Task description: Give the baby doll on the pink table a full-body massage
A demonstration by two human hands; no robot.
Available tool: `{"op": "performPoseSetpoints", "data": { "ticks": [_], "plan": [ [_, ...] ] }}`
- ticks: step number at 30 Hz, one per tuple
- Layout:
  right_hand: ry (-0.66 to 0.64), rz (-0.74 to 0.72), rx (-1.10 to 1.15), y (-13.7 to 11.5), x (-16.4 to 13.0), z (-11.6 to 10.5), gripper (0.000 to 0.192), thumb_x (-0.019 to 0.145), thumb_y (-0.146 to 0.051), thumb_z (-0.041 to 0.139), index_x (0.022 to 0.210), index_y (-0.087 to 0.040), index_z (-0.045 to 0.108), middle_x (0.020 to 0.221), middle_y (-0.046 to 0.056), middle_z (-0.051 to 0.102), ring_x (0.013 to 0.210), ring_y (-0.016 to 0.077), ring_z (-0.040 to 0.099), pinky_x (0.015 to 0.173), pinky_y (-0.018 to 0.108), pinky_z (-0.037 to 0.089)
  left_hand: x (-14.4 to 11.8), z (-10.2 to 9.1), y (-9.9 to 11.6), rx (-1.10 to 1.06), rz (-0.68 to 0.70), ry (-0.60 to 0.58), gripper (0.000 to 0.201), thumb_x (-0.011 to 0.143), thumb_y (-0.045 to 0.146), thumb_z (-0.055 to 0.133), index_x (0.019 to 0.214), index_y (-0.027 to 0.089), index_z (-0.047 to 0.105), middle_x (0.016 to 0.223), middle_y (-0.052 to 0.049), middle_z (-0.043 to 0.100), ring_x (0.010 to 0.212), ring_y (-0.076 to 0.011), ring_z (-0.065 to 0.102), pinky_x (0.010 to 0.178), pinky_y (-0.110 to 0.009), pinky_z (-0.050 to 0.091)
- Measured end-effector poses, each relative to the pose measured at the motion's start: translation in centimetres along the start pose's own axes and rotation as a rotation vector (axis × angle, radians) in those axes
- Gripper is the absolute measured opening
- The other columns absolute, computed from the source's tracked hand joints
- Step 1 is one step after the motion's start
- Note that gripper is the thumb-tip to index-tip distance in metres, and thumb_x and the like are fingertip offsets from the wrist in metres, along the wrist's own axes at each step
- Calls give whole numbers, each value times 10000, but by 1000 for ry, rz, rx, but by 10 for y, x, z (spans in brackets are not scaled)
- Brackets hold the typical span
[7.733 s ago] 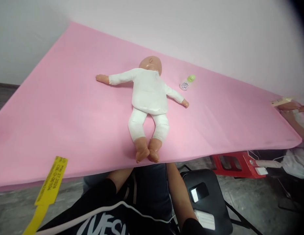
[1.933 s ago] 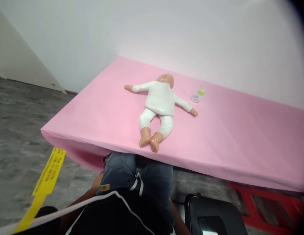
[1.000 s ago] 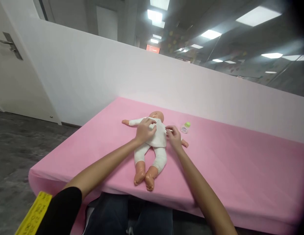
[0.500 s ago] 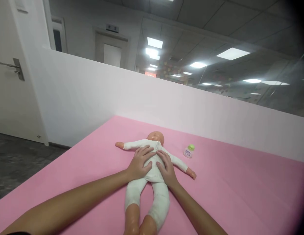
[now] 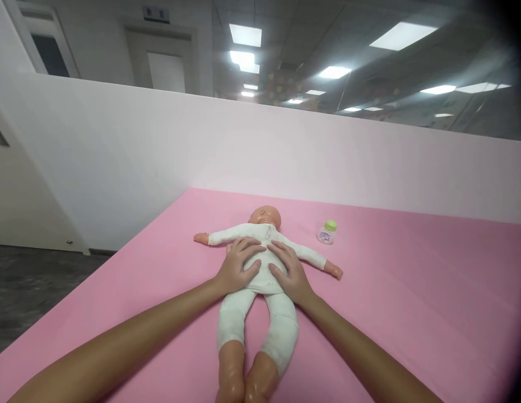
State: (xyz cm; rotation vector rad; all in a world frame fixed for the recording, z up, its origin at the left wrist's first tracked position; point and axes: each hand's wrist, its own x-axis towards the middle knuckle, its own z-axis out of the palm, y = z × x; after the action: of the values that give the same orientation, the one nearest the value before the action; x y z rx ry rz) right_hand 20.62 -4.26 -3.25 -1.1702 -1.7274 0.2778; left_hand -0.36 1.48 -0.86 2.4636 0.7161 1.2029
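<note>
Doll [image 5: 260, 254] on table [image 5: 412, 291], bottle [image 5: 326, 233] right.

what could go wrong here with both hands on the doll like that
The doll lies with its feet near the table's near edge, so a pull by the left hand and right hand might slide it off. An outflung doll arm points toward the small bottle; turning the doll could tip it over.

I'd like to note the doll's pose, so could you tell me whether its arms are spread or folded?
Spread: the doll lies face up, both sleeves stretched sideways on the pink sheet.
</note>
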Motion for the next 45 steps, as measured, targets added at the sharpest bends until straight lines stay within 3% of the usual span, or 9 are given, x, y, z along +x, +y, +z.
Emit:
{"op": "performPoseSetpoints", "data": {
  "ticks": [7,14,28,37,41,45],
  "plan": [
    [14,1,38,4,-1,2,478,956,-332,623,1433,-333,591,1536,60,523,1451,295,455,1234,562,350,1,-3,-5,6,23,-26,322,978,263,551,1268,294,687,1334,-57,617,1291,-277,513,1136,-498,358],
    [4,29,71,4,0,2,460,965,-362,610,1424,-331,606,1554,58,506,1467,301,442,1240,562,346,1,-6,-6,-46,73,-53,351,986,360,583,1318,281,664,1347,-81,597,1288,-293,500,1140,-495,384],
    [-24,64,76,6,-4,3,469,994,-408,575,1455,-317,574,1580,71,475,1483,319,415,1242,605,322,-3,-3,-6,2,48,-46,334,989,279,542,1301,287,659,1336,-60,618,1279,-272,511,1137,-475,368],
    [-12,48,71,4,-3,1,447,996,-400,577,1436,-320,589,1562,66,496,1475,304,425,1243,581,322,-1,-3,-1,2,18,-43,368,994,323,528,1332,271,663,1282,-86,616,1229,-285,528,1114,-489,392],
    [-17,19,42,1,-4,1,416,1002,-392,564,1409,-321,610,1537,59,522,1459,300,438,1231,566,335,-1,-5,4,-97,-9,-39,304,973,386,576,1183,216,715,1070,-80,655,1037,-252,600,979,-425,468],
    [-26,-12,-10,-5,-6,0,369,998,-382,566,1352,-322,649,1473,62,579,1406,316,485,1192,581,364,0,-6,7,-192,-94,9,326,1003,390,538,851,161,712,775,-38,668,727,-184,588,703,-331,449]
  ]
}}
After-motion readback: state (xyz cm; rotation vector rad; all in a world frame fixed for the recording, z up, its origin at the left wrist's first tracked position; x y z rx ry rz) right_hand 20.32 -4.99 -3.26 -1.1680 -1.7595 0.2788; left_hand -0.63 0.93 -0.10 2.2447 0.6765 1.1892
